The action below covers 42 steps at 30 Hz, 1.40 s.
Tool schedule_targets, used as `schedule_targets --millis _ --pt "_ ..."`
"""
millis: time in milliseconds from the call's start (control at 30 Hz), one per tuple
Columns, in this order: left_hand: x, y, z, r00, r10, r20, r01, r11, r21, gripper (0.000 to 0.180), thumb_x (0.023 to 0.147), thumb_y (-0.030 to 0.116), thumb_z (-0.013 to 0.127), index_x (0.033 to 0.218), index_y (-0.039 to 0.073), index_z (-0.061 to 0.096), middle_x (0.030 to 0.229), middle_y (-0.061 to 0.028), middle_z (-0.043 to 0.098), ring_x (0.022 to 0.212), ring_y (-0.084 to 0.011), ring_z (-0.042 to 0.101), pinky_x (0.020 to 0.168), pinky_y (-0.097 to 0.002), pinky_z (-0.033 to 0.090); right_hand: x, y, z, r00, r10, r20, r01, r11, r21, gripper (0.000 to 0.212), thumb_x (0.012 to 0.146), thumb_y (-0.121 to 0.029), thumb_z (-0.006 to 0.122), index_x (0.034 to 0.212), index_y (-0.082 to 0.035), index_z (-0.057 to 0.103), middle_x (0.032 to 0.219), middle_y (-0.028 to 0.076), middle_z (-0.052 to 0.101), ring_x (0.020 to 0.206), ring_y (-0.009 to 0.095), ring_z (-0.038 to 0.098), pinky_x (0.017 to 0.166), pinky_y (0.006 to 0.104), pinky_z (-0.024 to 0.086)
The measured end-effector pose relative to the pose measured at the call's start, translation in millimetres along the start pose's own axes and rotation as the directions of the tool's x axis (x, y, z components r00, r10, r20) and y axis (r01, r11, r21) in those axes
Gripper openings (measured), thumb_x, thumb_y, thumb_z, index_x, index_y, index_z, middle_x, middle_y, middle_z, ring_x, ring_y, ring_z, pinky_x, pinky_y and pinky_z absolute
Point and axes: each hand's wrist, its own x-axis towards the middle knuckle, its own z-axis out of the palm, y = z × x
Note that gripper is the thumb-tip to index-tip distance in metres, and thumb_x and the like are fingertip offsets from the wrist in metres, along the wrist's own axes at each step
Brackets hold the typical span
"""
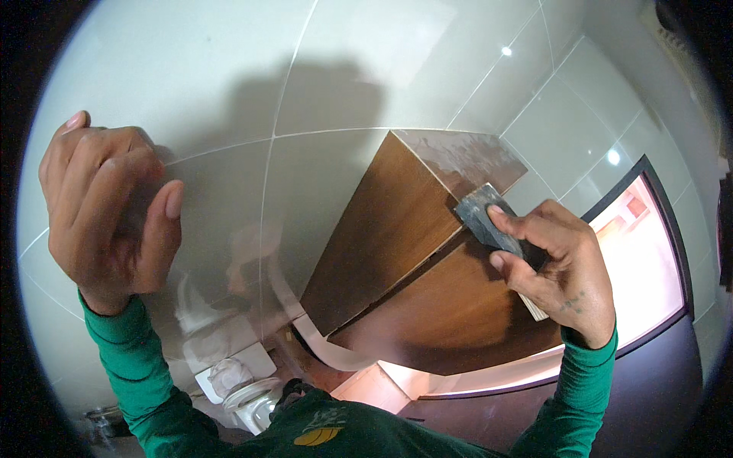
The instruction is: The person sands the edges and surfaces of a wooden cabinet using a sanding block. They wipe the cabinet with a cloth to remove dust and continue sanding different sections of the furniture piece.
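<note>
In my right hand (569, 263), between thumb and fingers, is a dark grey sanding block (489, 217) that looks like a sheet wrapped over pale wood. Its far end lies by the upper edge of a brown wooden cabinet (382, 221). The cabinet's top face (466, 156) carries whitish, smeared patches. On the left, my left hand (107, 206) is raised in front of the grey tiled wall, fingers loosely bent and thumb apart, with nothing visible in it. Whether it touches the tiles I cannot tell.
Far below stands a white toilet (252, 401) beside the wall. A pale curved ledge (328, 347) runs under the cabinet. At the right is a dark-framed bright opening (645, 252), with a dark panel (664, 370) below it. Large glossy tiles (191, 69) cover the wall.
</note>
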Motion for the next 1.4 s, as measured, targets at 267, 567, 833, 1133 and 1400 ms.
schedule_targets --millis 267,567,833,1133,1400 --pt "9.1 7.8 6.1 0.999 0.023 -0.036 -0.022 0.999 0.039 0.016 0.074 0.016 0.077 0.084 0.006 0.069 0.086 -0.0109 0.068 0.085 -0.0281 0.066 0.108 -0.0565 0.042 97.5 6.6 36.5 0.956 -0.293 -0.034 0.292 0.956 -0.028 0.038 0.084 -0.021 0.081 0.116 0.001 0.076 0.087 0.016 0.07 0.077 0.022 0.063 0.071 0.0368 0.053" --pt "4.1 2.3 1.1 0.999 0.017 -0.027 -0.016 0.999 0.036 0.018 0.075 0.017 0.077 0.086 0.005 0.069 0.085 -0.0111 0.068 0.086 -0.0281 0.067 0.109 -0.0572 0.042 26.4 0.6 3.3 0.982 -0.188 -0.006 0.187 0.98 -0.06 0.038 0.083 -0.021 0.079 0.114 0.001 0.075 0.085 0.023 0.069 0.071 0.032 0.064 0.069 0.0408 0.052" --pt "5.4 5.0 6.3 0.998 0.027 -0.054 -0.024 0.998 0.054 0.018 0.075 0.017 0.078 0.086 0.005 0.07 0.086 -0.0112 0.068 0.087 -0.028 0.067 0.11 -0.057 0.042 87.3 7.0 26.6 0.969 -0.246 -0.005 0.246 0.969 -0.018 0.037 0.085 -0.019 0.079 0.118 -0.002 0.076 0.081 0.011 0.067 0.066 0.018 0.057 0.06 0.0344 0.047" --pt "3.4 0.7 -1.8 1.0 0.01 -0.004 -0.01 1.0 0.003 0.019 0.077 0.012 0.075 0.09 0.0 0.068 0.09 -0.0144 0.067 0.09 -0.0306 0.066 0.11 -0.0577 0.039 47.1 1.3 10.1 0.964 -0.265 -0.023 0.263 0.961 -0.084 0.04 0.083 -0.018 0.081 0.119 0.0 0.075 0.078 0.013 0.065 0.066 0.02 0.056 0.061 0.0341 0.048" --pt "7.5 13.4 4.7 1.0 -0.019 -0.02 0.019 1.0 0.002 0.022 0.074 0.012 0.076 0.091 -0.001 0.069 0.089 -0.0164 0.066 0.088 -0.0315 0.066 0.11 -0.0579 0.041 49.2 5.7 13.1 0.974 -0.221 -0.048 0.215 0.97 -0.114 0.037 0.081 -0.021 0.078 0.112 -0.003 0.077 0.084 0.022 0.068 0.068 0.033 0.063 0.064 0.0435 0.052"
